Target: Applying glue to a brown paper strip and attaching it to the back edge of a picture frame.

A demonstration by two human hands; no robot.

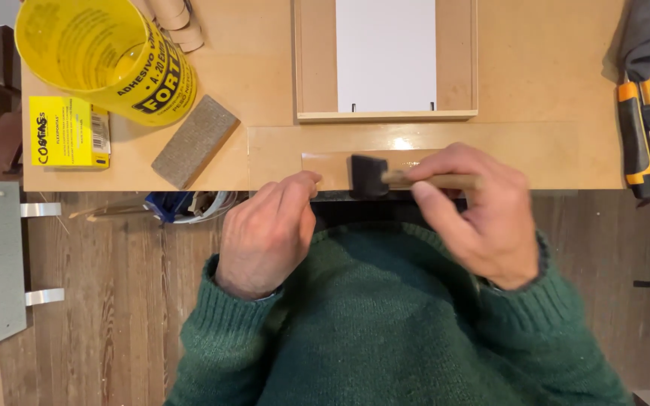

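Pinching a foam brush (370, 176) over a glossy strip (355, 162) is the right hand (475, 214); left hand (268, 233), fingers curled, is steadying the strip on the fibreboard bench (551, 75) above plank flooring; yellow tub (103, 56) and yellow box (65, 131) are sitting far left.

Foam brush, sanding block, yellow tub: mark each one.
foam brush (369, 175), head view, on its black foam head.
sanding block (194, 140), head view, middle of its gritty top.
yellow tub (141, 79), head view, its outer wall.

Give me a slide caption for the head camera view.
Right hand draws a foam brush along a glossy wooden strip steadied by the left hand.

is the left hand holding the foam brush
No, the right hand grips the foam brush; the left hand presses the wood strip.
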